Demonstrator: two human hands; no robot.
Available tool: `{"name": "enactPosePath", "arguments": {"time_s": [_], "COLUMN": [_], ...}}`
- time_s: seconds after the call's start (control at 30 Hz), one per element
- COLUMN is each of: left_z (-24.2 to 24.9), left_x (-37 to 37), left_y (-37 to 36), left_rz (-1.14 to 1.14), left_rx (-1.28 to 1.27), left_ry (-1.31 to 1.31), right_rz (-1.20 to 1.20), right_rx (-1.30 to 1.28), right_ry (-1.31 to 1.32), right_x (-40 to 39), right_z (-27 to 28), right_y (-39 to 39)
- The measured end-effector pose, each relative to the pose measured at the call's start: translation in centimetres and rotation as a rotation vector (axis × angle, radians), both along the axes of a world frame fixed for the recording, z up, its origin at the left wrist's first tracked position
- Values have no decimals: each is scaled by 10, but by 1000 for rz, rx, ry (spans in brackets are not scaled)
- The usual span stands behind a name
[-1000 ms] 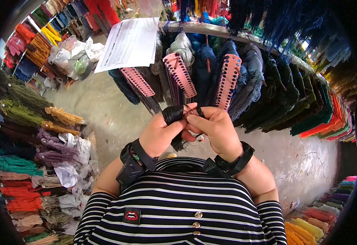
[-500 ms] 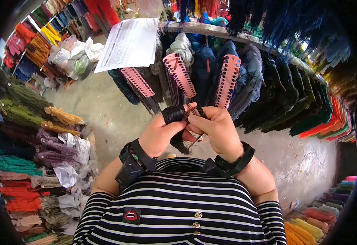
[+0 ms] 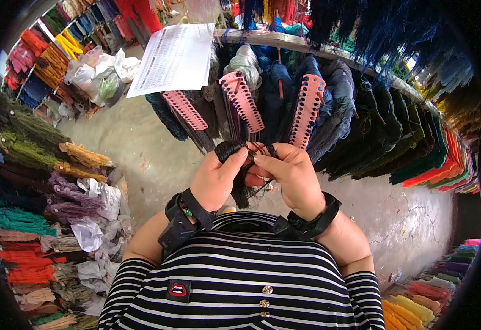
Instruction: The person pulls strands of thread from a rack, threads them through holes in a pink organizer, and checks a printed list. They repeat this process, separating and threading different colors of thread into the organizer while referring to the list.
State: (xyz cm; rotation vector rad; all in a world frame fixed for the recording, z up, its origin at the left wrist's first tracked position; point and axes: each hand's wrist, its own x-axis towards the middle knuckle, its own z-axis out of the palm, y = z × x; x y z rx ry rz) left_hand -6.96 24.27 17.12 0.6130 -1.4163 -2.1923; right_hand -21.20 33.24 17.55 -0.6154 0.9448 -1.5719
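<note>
A dark skein of thread [image 3: 242, 190] hangs between my two hands in front of my chest. My left hand [image 3: 218, 179] is closed round its left part, thumb on top. With thumb and fingers pinched, my right hand [image 3: 291, 173] holds thin strands of the same thread, close to the left thumb. Loose ends drop below the fingers. Just beyond the hands hang three pink strips with rows of holes, a left one [image 3: 185, 110], a middle one [image 3: 242, 102] and a right one [image 3: 307, 110], among grey and blue skeins.
A printed sheet [image 3: 171, 60] lies over the rack bar [image 3: 284, 39] at the front. Dark green skeins [image 3: 372, 121] hang to the right, with orange ones [image 3: 434, 157] beyond. Piled skeins [image 3: 28, 220] and plastic bags [image 3: 105, 201] line the left. Concrete floor [image 3: 152, 159] shows below.
The left thumb has shifted up, closer to the right fingertips. The dark skein has turned slightly in the left hand. Both hands still grip it in nearly the same place.
</note>
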Motion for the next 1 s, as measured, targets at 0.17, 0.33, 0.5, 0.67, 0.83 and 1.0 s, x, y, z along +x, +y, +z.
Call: {"name": "enactPosePath", "arguments": {"time_s": [0.17,0.33,0.5,0.67,0.83,1.0], "left_z": [-4,1,0,-4,-10,-6], "left_x": [-3,-5,4,-4,-5,-6], "left_y": [-1,-3,-15,-5,-7,-7], "left_rz": [17,158,98,-23,-77,-50], "left_rx": [-58,-229,-242,-79,-154,-148], "left_ry": [-28,-86,-42,-11,-59,-46], "right_rz": [-35,-117,-47,-2,3,-24], "right_rx": [19,-23,-36,86,118,106], "right_ry": [56,28,-408,17,48,14], "right_x": [-1,-2,-20,-10,-4,-5], "right_z": [-3,-8,-12,-5,-10,-17], "right_y": [-3,-9,-8,-14,-17,-17]}}
